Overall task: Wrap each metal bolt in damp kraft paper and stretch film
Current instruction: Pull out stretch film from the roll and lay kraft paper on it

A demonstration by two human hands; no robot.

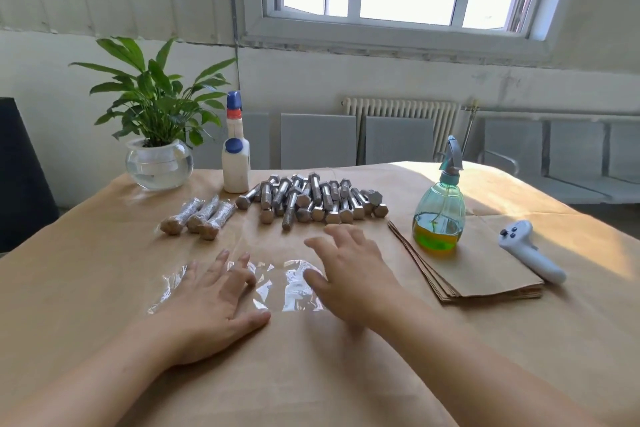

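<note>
Head view, nearest first:
Left hand [211, 302]: lies flat with fingers spread and straight, pressing the near-left part of the stretch film [277, 288] onto the table; it grips nothing.
Right hand [349, 270]: hovers or rests lightly over the film's right side, fingers spread and relaxed, thumb on or just above the film; it holds nothing.
Stretch film: one clear sheet spread flat between and under both hands, wrinkled at its left edge.
Table [311, 374]: covered in brown paper, which makes the film's far edge hard to trace.
Bare bolts [311, 199]: a heap straight beyond the film, shanks mostly running away from the person, hex heads mostly at the near end.
Key relation: the heap lies forward of both hands; the right hand's fingertips are nearer, just short of the closest heads, so it looks the better placed to pick one.
Kraft paper stack [485, 270]: cut sheets to the right of the right hand, near it and apart from the film.
Spray bottle [438, 215]: stands upright on the far part of that stack, with green-yellow liquid low in it.
Wrapped bolts [197, 217]: three finished bundles lie side by side, far left of the film.
Judgement: film is laid out; a sheet and a bolt are probably wanted next.
Other items: a white controller [530, 251] at right, a white glue bottle [236, 163] and a potted plant [156, 135] at the back.
</note>
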